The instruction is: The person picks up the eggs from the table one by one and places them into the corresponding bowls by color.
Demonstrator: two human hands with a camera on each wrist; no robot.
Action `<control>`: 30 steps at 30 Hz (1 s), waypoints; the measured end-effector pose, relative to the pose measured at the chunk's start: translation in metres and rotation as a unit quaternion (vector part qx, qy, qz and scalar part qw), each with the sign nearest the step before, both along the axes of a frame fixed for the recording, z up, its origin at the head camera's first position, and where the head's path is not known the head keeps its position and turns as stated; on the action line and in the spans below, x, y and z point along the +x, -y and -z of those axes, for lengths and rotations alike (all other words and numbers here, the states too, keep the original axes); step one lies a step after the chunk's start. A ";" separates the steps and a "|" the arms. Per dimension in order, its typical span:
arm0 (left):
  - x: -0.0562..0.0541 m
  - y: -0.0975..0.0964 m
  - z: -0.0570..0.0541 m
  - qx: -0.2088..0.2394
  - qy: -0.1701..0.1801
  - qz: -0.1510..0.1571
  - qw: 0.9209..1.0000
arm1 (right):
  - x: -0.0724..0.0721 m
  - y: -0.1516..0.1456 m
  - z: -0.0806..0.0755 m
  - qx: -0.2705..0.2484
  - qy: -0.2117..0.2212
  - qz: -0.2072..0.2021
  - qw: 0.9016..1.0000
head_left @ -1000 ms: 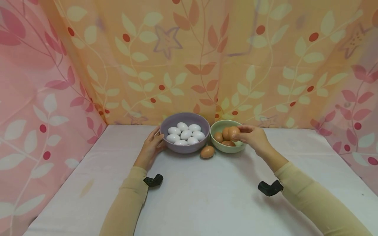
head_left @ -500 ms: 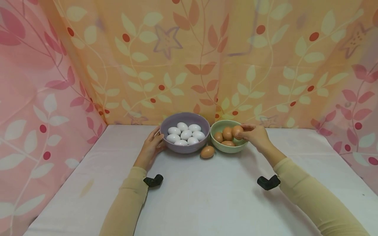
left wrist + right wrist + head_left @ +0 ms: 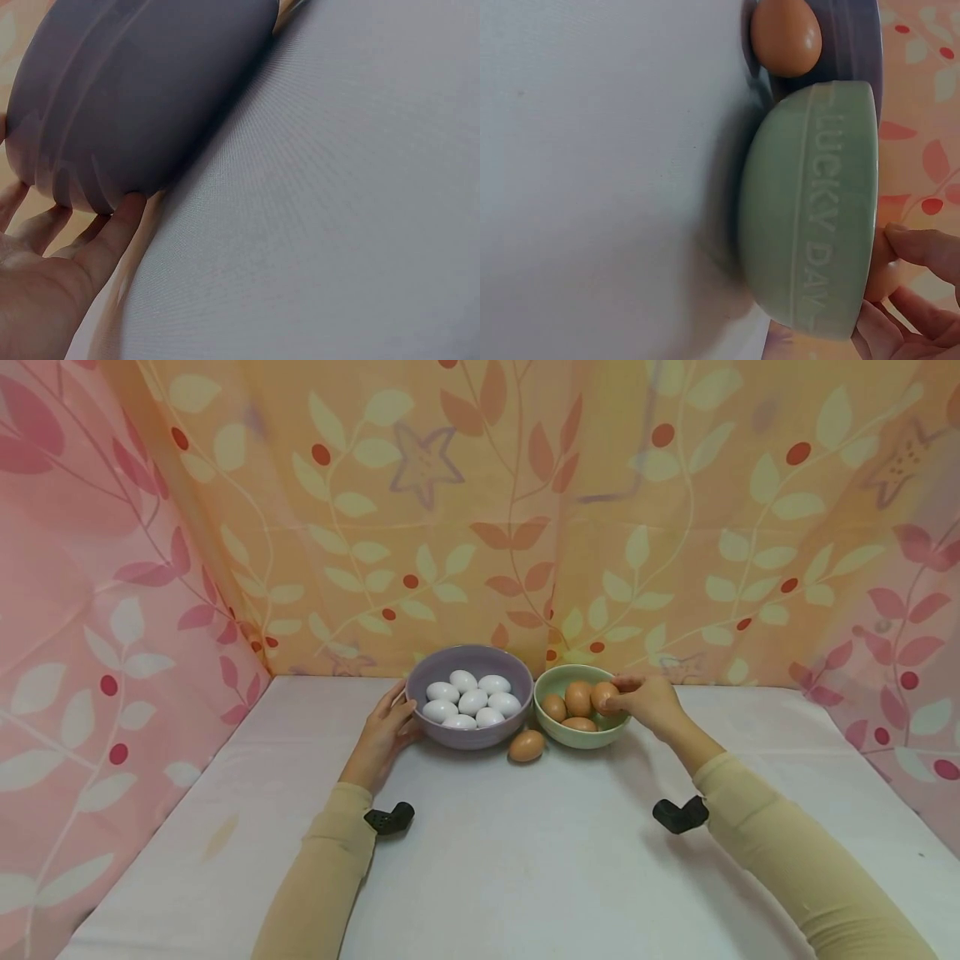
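A purple bowl holds several white eggs. My left hand touches the bowl's left side; in the left wrist view its extended fingers rest against the outer wall. To the right stands a smaller pale green bowl with several brown eggs in it. At its right rim my right hand pinches one brown egg between thumb and fingers. In the right wrist view the bowl's wall hides part of that egg. Another brown egg lies on the cloth in front of the bowls.
A white cloth covers the table. Floral curtains hang behind, an orange one at the back and pink ones at the sides. Raised letters mark the green bowl's outside. A black camera mount juts from each wrist.
My right hand has shifted slightly right with its egg, from above the other brown eggs to the right side of the green bowl, a little lower. My left hand stays at the purple bowl.
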State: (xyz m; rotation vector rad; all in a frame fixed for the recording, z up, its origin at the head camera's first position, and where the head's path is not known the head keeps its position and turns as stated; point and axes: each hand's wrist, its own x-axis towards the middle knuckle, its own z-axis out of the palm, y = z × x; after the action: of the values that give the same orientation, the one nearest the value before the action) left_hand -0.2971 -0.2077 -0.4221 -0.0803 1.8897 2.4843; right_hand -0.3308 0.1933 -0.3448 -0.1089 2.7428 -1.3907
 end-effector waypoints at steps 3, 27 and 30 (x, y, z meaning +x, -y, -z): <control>0.000 0.000 0.000 -0.001 0.001 0.000 1.000 | -0.002 -0.001 -0.001 0.018 -0.005 -0.012 1.000; -0.001 0.000 0.001 0.007 0.001 -0.002 1.000 | -0.020 -0.008 -0.010 0.103 -0.009 -0.077 0.992; -0.001 0.000 0.002 0.006 0.000 0.000 1.000 | -0.022 -0.008 -0.012 0.131 -0.006 -0.084 0.988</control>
State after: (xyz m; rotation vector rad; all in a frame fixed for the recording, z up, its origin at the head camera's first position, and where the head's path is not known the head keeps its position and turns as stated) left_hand -0.2984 -0.2076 -0.4237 -0.0813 1.8756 2.4949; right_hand -0.3531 0.2015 -0.3327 -0.3253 2.8207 -0.9826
